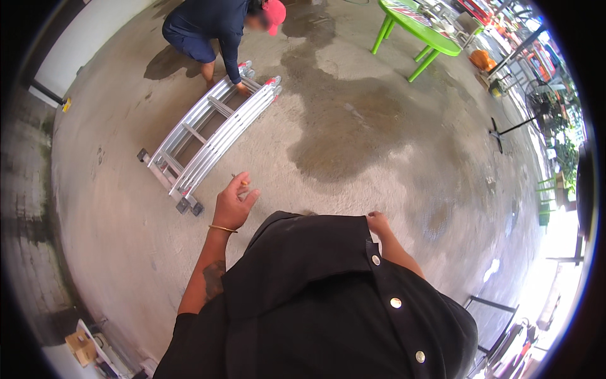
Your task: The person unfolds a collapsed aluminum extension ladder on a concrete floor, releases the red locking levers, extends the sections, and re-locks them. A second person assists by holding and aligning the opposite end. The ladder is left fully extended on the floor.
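Note:
In front of my body my left hand is raised, its thumb apart. Between its fingers is a thin cigarette with an orange-brown end. Beyond that hand, a folded aluminium ladder lies on the floor, not touched by me. A person in dark clothes and a red cap bends over its far end, one hand on it. My right hand is beside the edge of my black buttoned garment. The garment hides most of its fingers, so I cannot see whether it grips the cloth.
Dark wet patches spread over the concrete floor. A green table stands at the far right, with a black stand fan nearer the right edge. A stained wall runs along the left. A dark metal frame is at the lower right.

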Demonstrator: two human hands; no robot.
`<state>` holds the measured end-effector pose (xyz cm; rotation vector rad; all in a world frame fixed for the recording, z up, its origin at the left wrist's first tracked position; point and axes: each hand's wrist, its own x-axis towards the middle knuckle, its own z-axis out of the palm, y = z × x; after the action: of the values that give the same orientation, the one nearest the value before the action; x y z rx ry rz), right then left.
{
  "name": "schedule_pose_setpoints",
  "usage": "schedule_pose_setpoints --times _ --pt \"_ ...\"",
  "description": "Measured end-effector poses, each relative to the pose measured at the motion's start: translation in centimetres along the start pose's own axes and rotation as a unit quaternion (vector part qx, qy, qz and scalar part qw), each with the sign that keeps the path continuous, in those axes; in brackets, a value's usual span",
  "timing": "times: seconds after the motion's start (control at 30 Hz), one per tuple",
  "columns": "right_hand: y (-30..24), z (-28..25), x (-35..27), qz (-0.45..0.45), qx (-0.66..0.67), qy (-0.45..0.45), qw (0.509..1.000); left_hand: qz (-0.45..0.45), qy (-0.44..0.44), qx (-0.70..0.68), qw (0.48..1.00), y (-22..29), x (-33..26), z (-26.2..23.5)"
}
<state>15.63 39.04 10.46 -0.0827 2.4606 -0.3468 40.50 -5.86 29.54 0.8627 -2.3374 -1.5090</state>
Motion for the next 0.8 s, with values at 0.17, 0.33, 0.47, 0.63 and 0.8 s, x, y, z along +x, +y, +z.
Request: schedule_pose_setpoints --times 0.17,0.33,0.47,0.63,0.8 --pt "4.9 8.0 -5.2 -0.001 -0.118 -0.064 0.991 0.193 -0.001 0.145 0.97 2.3 -3.7 -6.0" --pt "6.7 15.9 -7.6 -0.077 -0.137 -0.078 0.984 0.181 -0.086 0.016 0.98 4.3 -6.6 -10.3" --pt "5.1 17.1 -9.7 -0.062 -0.067 -0.051 0.995 0.176 -0.317 -0.353 0.863 8.3 -8.7 -12.4" --pt "1.3 13.0 -13.8 0.011 -0.011 -0.043 0.999 0.328 -0.511 -0.563 0.561 14.8 -12.8 -12.6" --pt "3.6 10.5 -14.1 0.039 0.004 -0.006 0.999 0.305 -0.353 -0.742 0.482 22.6 -18.4 -10.0"
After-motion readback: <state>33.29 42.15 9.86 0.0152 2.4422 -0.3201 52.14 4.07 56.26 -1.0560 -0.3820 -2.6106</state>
